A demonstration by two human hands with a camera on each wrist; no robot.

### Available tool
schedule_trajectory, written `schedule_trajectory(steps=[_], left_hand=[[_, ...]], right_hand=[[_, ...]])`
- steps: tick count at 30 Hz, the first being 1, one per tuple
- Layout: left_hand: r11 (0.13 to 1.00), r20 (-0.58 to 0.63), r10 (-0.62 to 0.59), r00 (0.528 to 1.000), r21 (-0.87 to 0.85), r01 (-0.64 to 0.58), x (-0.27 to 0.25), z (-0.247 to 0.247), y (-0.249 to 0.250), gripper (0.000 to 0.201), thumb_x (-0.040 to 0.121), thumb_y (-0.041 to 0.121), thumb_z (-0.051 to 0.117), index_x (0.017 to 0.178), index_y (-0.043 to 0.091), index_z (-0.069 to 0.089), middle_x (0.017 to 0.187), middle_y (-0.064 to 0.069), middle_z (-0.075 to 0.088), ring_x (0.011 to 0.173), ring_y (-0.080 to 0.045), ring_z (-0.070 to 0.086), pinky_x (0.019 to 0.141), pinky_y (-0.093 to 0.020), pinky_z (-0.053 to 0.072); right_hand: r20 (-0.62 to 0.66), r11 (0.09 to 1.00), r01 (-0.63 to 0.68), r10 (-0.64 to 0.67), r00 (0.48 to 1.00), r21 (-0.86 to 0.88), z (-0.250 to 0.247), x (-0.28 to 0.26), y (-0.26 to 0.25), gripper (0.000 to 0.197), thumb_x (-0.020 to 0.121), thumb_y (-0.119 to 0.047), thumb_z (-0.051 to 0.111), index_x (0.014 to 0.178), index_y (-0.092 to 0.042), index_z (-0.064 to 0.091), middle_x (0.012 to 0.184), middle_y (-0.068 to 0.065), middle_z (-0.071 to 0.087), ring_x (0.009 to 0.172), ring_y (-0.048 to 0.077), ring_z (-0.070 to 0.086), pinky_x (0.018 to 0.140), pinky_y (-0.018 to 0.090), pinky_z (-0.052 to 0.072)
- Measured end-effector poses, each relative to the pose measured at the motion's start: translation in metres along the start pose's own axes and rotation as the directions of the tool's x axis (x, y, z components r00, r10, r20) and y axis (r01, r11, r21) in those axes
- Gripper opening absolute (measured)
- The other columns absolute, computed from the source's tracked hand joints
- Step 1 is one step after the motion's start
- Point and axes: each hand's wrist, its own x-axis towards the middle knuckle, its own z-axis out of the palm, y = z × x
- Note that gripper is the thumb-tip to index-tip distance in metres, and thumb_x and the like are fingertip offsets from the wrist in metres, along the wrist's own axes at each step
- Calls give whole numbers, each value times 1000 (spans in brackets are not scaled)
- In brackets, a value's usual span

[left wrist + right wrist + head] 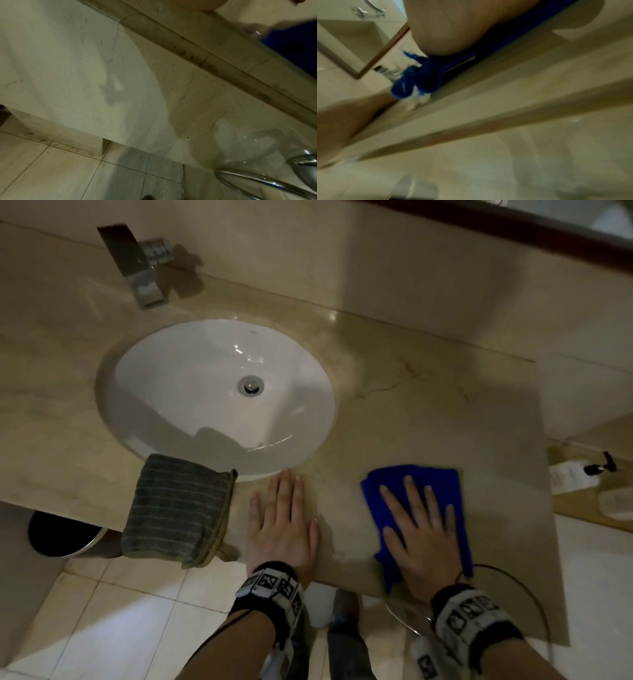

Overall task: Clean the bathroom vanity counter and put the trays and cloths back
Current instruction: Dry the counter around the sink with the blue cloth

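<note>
A beige marble vanity counter [428, 405] holds a white oval sink [191, 392]. My right hand [419, 525] lies flat with spread fingers on a blue cloth [435, 477], pressing it to the counter near the front edge. The blue cloth [419, 79] hangs a little over the edge in the blurred right wrist view. My left hand [284, 518] rests flat on the bare counter just in front of the sink rim, holding nothing. A folded grey striped cloth [178, 505] lies on the front edge to the left of it.
A chrome faucet [144, 272] stands behind the sink. A wooden tray [579, 508] with a pump bottle [582, 474] sits lower at the right. A dark bin [61, 535] stands on the tiled floor at the left. A chrome ring rail [257, 180] hangs under the counter.
</note>
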Motion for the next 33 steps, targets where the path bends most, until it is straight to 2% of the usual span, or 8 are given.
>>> schedule_trajectory(steps=[4, 9, 10, 14, 17, 20, 26, 33], left_hand=[[1000, 33, -21, 999, 1, 21, 1, -3, 2, 70, 92, 46, 32, 150, 9, 22, 159, -10, 14, 146, -21, 10, 114, -50, 15], [999, 72, -35, 997, 26, 33, 0, -5, 5, 70, 93, 47, 20, 152, 11, 9, 160, -8, 2, 147, -19, -1, 117, -49, 6], [999, 74, -38, 997, 29, 36, 0, -6, 5, 71, 93, 48, 17, 152, 12, 5, 160, -7, -3, 147, -19, -5, 117, -48, 4], [999, 108, -46, 993, 19, 44, 0, -13, 7, 71, 91, 49, 5, 150, 14, -16, 157, -5, -24, 145, -18, -20, 119, -46, -4], [999, 94, -46, 995, 8, 45, -2, -13, 8, 70, 94, 48, 9, 151, 16, -16, 157, -3, -23, 145, -16, -18, 119, -45, -5], [999, 65, -43, 997, 25, 42, -2, -10, 7, 70, 94, 48, 12, 153, 15, -7, 160, -3, -12, 147, -17, -10, 119, -45, -1], [997, 62, -57, 996, 59, 53, -2, -7, 8, 69, 93, 47, 9, 153, 15, -5, 160, -2, -9, 147, -17, -9, 120, -44, -1], [996, 37, -52, 998, 75, 49, -3, -8, 10, 69, 95, 46, 15, 152, 17, -9, 160, -1, -11, 147, -16, -11, 120, -44, -3]], right_hand=[[-38, 924, -375, 378, 925, 73, -8, -20, 81, 60, 89, -58, 9, 142, -51, -18, 159, -8, -16, 147, 26, -5, 117, 57, 3], [28, 670, -712, 724, 689, 210, -15, -1, 24, 61, 99, -49, 22, 149, -42, -11, 160, 0, -16, 147, 32, -8, 115, 60, 0], [43, 679, -703, 712, 701, 213, -14, 6, 1, 61, 99, -51, 19, 149, -40, -12, 160, 1, -17, 146, 33, -9, 114, 61, 0], [-72, 949, -296, 305, 950, 111, 1, -1, -74, 63, 92, -54, 21, 152, -38, 8, 161, 4, 5, 146, 35, 7, 113, 62, 4], [-64, 1000, -22, 23, 998, 14, 8, -21, -67, 62, 93, -54, 24, 152, -39, 7, 161, 0, 5, 147, 30, 7, 114, 58, 5], [-101, 1000, -18, 17, 995, -15, 9, -35, -13, 61, 93, -56, 19, 151, -43, 3, 161, -4, 1, 148, 27, 6, 116, 55, 5], [-135, 913, -404, 408, 903, 56, 11, -86, 121, 63, 90, -54, 17, 150, -39, 6, 159, 7, 18, 141, 40, 25, 108, 65, 23], [-186, 779, -604, 626, 757, 168, 23, -66, 49, 60, 97, -49, 24, 152, -33, 6, 160, 10, 9, 144, 41, 12, 112, 64, 10]])
